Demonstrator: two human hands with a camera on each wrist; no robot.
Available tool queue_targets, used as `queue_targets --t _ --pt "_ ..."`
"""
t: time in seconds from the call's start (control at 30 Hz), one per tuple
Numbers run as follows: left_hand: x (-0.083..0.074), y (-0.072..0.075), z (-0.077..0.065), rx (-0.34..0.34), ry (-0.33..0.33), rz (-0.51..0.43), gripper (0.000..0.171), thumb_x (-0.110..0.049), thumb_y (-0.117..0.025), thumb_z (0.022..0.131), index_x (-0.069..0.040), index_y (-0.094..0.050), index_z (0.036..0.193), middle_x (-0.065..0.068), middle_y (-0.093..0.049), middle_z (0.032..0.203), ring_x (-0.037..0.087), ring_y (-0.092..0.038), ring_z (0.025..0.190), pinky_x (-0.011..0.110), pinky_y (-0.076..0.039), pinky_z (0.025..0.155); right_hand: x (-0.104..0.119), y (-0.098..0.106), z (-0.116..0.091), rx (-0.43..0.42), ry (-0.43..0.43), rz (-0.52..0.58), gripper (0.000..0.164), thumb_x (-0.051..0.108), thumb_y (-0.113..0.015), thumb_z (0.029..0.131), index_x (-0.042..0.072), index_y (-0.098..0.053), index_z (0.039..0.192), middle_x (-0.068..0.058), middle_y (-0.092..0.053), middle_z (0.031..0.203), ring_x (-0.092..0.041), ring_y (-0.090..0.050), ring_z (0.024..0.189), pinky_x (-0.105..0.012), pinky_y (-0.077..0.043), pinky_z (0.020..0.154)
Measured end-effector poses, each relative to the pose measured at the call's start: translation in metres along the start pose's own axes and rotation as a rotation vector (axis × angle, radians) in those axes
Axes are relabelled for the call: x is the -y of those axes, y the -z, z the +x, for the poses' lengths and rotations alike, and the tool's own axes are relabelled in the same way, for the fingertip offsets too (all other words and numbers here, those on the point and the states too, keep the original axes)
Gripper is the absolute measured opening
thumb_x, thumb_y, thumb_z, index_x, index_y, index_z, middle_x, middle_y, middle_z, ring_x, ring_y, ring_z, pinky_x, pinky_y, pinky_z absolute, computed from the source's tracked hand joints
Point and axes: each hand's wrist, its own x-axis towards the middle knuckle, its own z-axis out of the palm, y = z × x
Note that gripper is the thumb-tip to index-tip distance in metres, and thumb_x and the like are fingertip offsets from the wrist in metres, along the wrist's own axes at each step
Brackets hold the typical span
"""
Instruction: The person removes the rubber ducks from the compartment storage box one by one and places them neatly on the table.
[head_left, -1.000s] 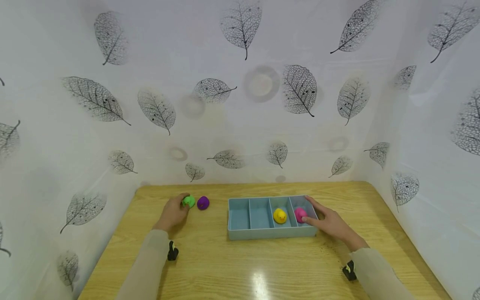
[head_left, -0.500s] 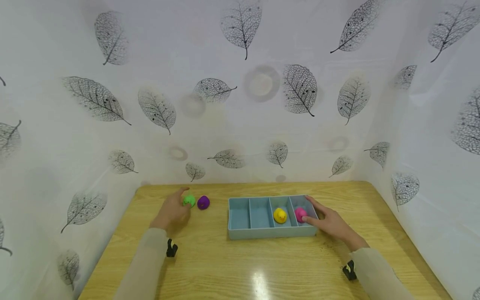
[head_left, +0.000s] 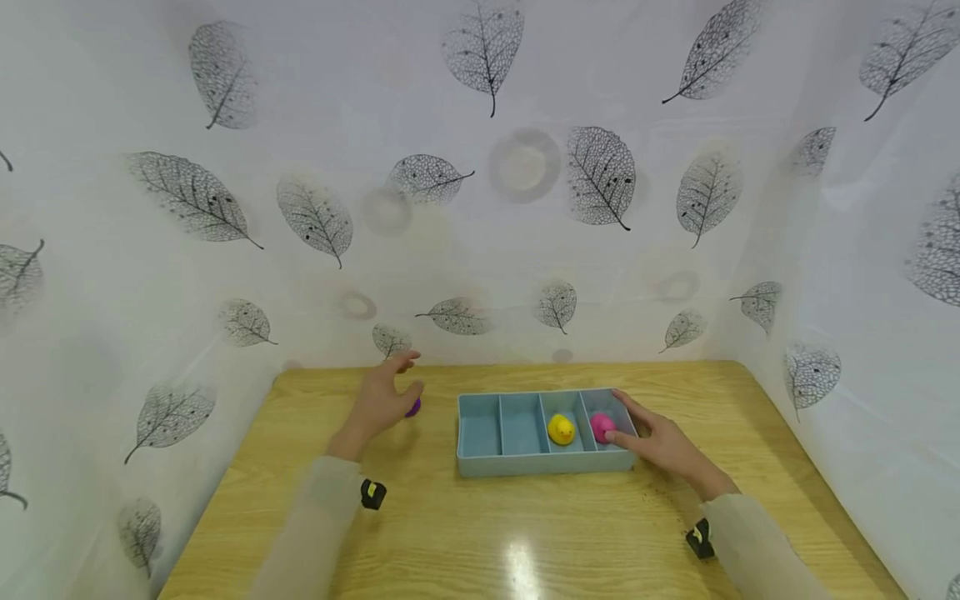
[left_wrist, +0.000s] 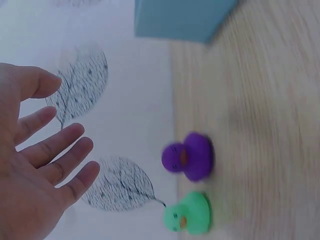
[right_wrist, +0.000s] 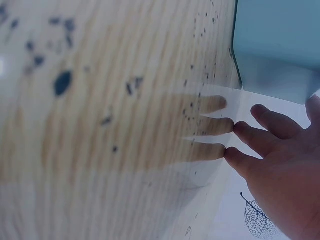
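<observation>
My left hand hovers over the left part of the table with its fingers spread and nothing in its grasp. In the left wrist view, a purple rubber duck and a green rubber duck stand side by side on the table, apart from that hand. The head view shows only a bit of the purple duck past the thumb; the green one is hidden behind the hand. My right hand holds the right end of a blue divided box, thumb over the rim beside a pink rubber duck.
A yellow rubber duck sits in the compartment left of the pink one. The box's two left compartments hold nothing. Leaf-patterned white curtain encloses the wooden table at the back and sides. Dark specks lie near the right hand.
My left hand has let go of the green duck, then risen and moved right over the purple one. The right hand and the box have stayed put.
</observation>
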Motion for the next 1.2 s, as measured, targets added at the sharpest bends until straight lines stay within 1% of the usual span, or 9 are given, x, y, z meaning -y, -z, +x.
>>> queue_targets --t 0.03,0.07,0.23,0.3,0.5,0.67,0.83,0.97,1.2 --pt "-0.006 -0.002 0.000 0.005 -0.012 -0.010 0.051 -0.015 -0.072 0.097 -0.005 -0.058 0.145 0.025 -0.067 0.136 0.044 -0.063 0.128 0.064 -0.054 0.103 0.000 0.000 0.000 -0.002 -0.001 -0.001 0.091 0.056 -0.068 0.098 0.026 -0.021 0.170 -0.027 -0.026 0.170 -0.055 -0.032 0.152 -0.075 -0.034 0.117" --pt "-0.011 -0.005 0.001 0.010 -0.021 -0.023 0.051 -0.016 -0.072 0.098 -0.005 -0.058 0.145 0.024 -0.068 0.136 0.043 -0.066 0.122 0.063 -0.055 0.101 0.000 0.000 0.000 -0.003 -0.003 0.000 0.091 0.056 -0.069 0.098 0.026 -0.021 0.170 -0.027 -0.027 0.170 -0.056 -0.031 0.152 -0.075 -0.034 0.117" --pt "-0.034 -0.016 0.001 0.041 -0.048 -0.064 0.052 -0.018 -0.072 0.098 -0.008 -0.058 0.147 0.020 -0.068 0.138 0.040 -0.067 0.121 0.061 -0.056 0.099 -0.001 0.000 0.000 -0.005 0.004 -0.001 0.090 0.055 -0.069 0.098 0.026 -0.022 0.170 -0.027 -0.027 0.170 -0.055 -0.031 0.152 -0.075 -0.034 0.118" --pt "-0.041 -0.019 0.002 0.051 -0.054 -0.082 0.052 -0.019 -0.072 0.099 -0.009 -0.057 0.148 0.020 -0.068 0.138 0.041 -0.064 0.127 0.060 -0.055 0.100 -0.001 0.001 0.001 -0.007 0.007 -0.007 0.090 0.055 -0.069 0.098 0.026 -0.022 0.170 -0.027 -0.027 0.170 -0.056 -0.032 0.152 -0.075 -0.034 0.117" --pt "-0.058 -0.032 0.002 0.078 -0.098 -0.100 0.051 -0.017 -0.072 0.099 -0.008 -0.058 0.147 0.019 -0.070 0.133 0.039 -0.066 0.123 0.058 -0.056 0.098 -0.003 0.001 0.001 -0.019 0.003 -0.012 0.090 0.055 -0.069 0.098 0.024 -0.024 0.169 -0.027 -0.029 0.170 -0.056 -0.032 0.151 -0.076 -0.034 0.116" --pt "-0.070 -0.044 0.002 0.112 -0.146 -0.144 0.050 -0.013 -0.072 0.098 -0.006 -0.059 0.145 0.021 -0.070 0.132 0.041 -0.066 0.120 0.059 -0.057 0.096 -0.003 0.001 0.000 -0.020 0.000 -0.013 0.090 0.055 -0.069 0.098 0.025 -0.024 0.169 -0.026 -0.029 0.170 -0.056 -0.032 0.151 -0.076 -0.034 0.117" --pt "-0.079 -0.058 0.002 0.152 -0.180 -0.140 0.051 -0.016 -0.072 0.099 -0.007 -0.057 0.147 0.018 -0.070 0.133 0.036 -0.068 0.118 0.057 -0.058 0.097 -0.003 0.001 0.000 -0.015 0.002 -0.016 0.090 0.055 -0.069 0.098 0.025 -0.024 0.169 -0.027 -0.029 0.170 -0.056 -0.033 0.151 -0.075 -0.034 0.116" --pt "-0.084 -0.069 0.004 0.179 -0.224 -0.150 0.052 -0.016 -0.072 0.097 -0.004 -0.058 0.146 0.019 -0.070 0.134 0.038 -0.069 0.115 0.058 -0.059 0.095 -0.002 0.001 0.000 -0.014 0.004 -0.014 0.091 0.055 -0.069 0.098 0.022 -0.024 0.169 -0.027 -0.028 0.170 -0.056 -0.033 0.151 -0.075 -0.035 0.116" --pt "-0.097 -0.086 0.004 0.260 -0.236 -0.154 0.053 -0.017 -0.069 0.098 -0.003 -0.056 0.147 0.021 -0.069 0.135 0.043 -0.068 0.116 0.057 -0.059 0.097 -0.002 0.001 0.000 -0.014 0.007 -0.021 0.091 0.055 -0.069 0.098 0.021 -0.023 0.169 -0.028 -0.029 0.169 -0.057 -0.033 0.150 -0.076 -0.035 0.116"
